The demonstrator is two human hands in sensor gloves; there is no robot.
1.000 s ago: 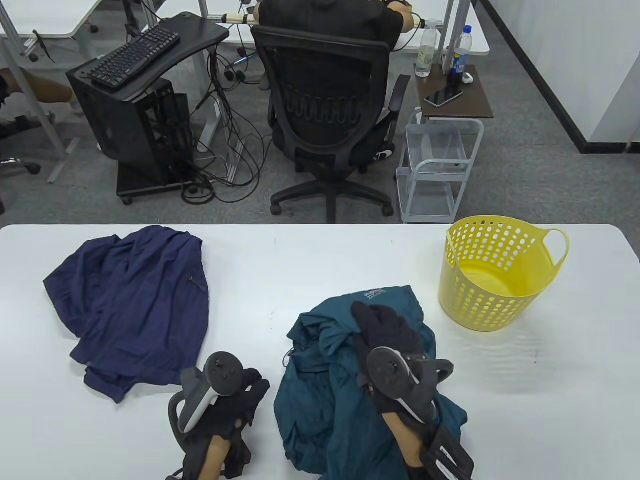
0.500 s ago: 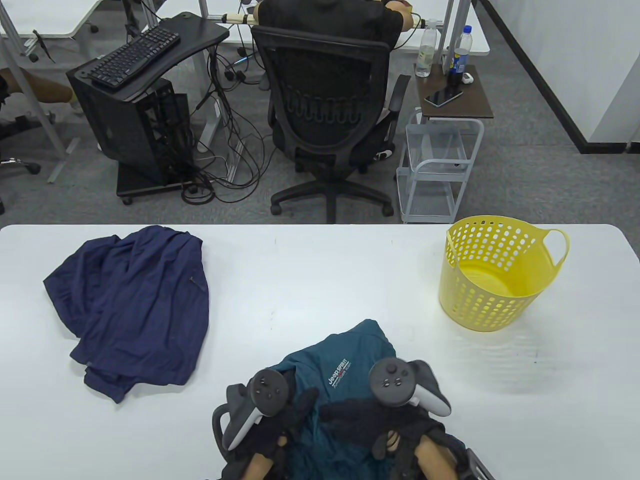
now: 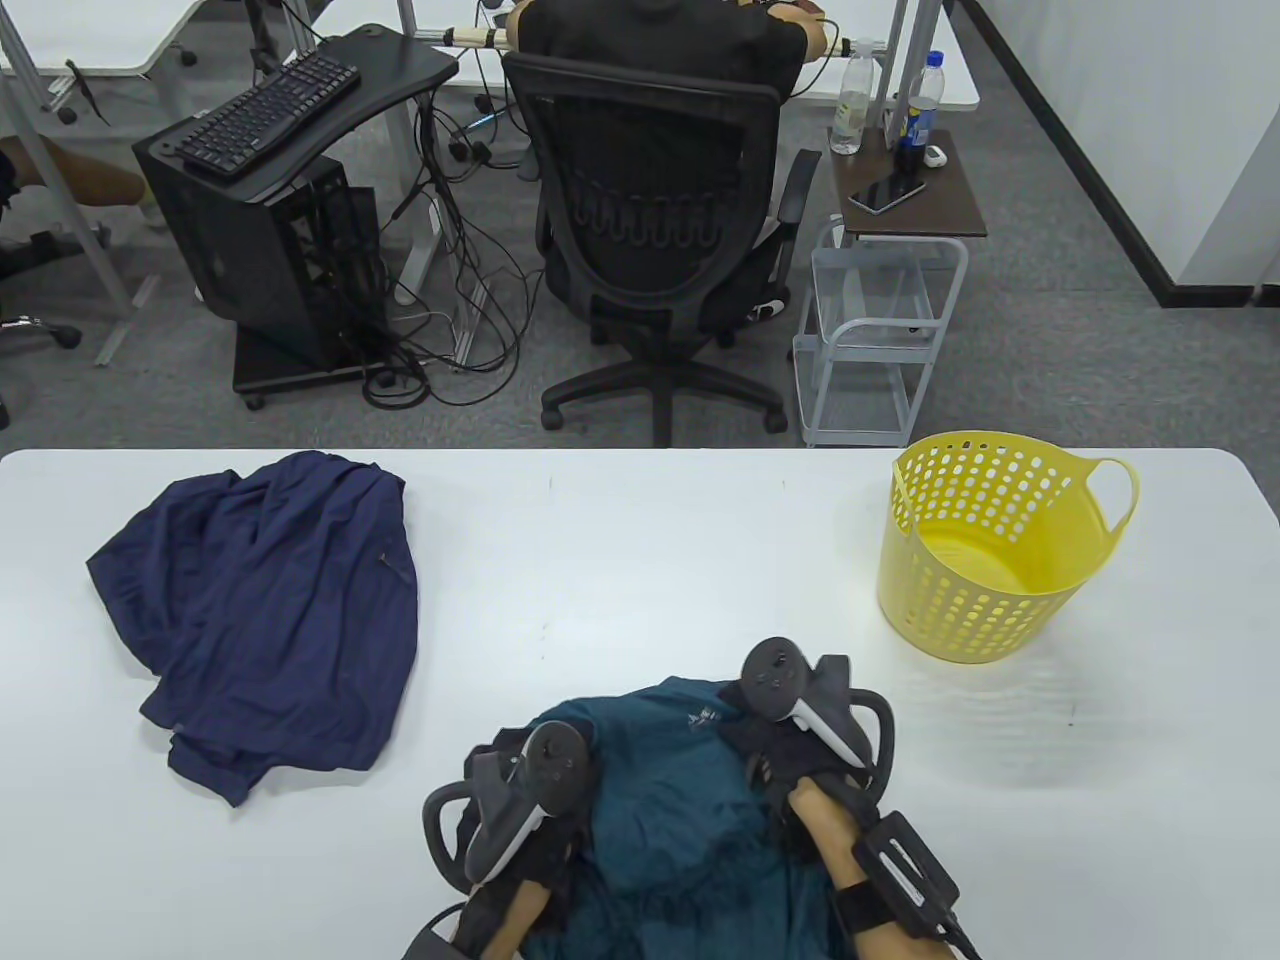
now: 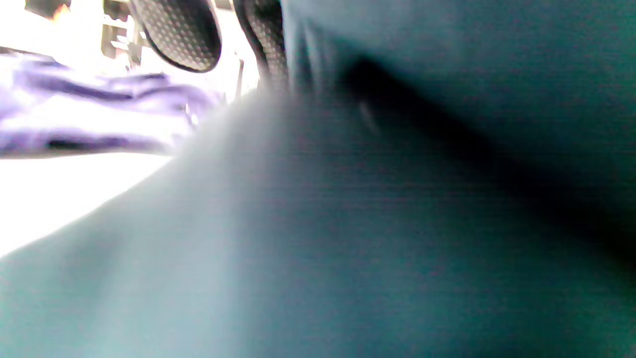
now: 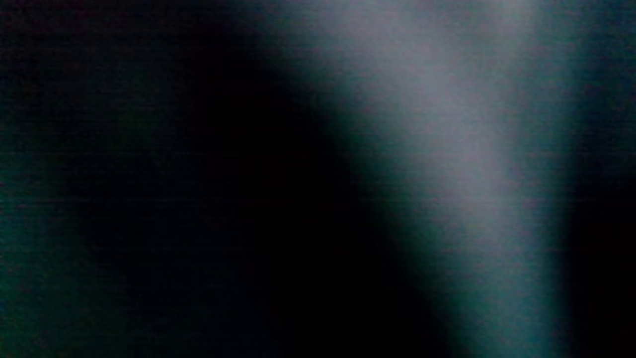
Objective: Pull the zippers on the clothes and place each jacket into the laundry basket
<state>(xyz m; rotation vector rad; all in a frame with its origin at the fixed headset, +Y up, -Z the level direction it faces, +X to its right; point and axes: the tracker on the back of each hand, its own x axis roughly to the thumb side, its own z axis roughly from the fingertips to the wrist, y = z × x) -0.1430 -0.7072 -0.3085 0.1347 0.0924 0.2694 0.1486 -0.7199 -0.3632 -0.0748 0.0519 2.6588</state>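
At the near edge of the table [image 3: 640, 560], the teal jacket [image 3: 670, 800] lies bunched between my two hands. My left hand [image 3: 545, 800] sits at the jacket's left side, tracker uppermost, with its fingers down against or under the fabric. In the left wrist view two fingertips [image 4: 181, 32] hang in from the top, with teal cloth just beside them and filling most of the frame. I cannot tell whether that hand grips the cloth or only rests on it.

My right hand [image 3: 775, 735] sits at the jacket's upper right corner. Its fingers appear to be buried in the fabric there; whether they are curled round it I cannot tell. The right wrist view shows only dark, blurred teal cloth close to the lens.

The navy jacket [image 3: 265, 610] lies spread on the table's left side, well apart from both hands. The yellow basket [image 3: 985, 560] stands upright at the far right, apart from the teal jacket, with nothing visible inside.
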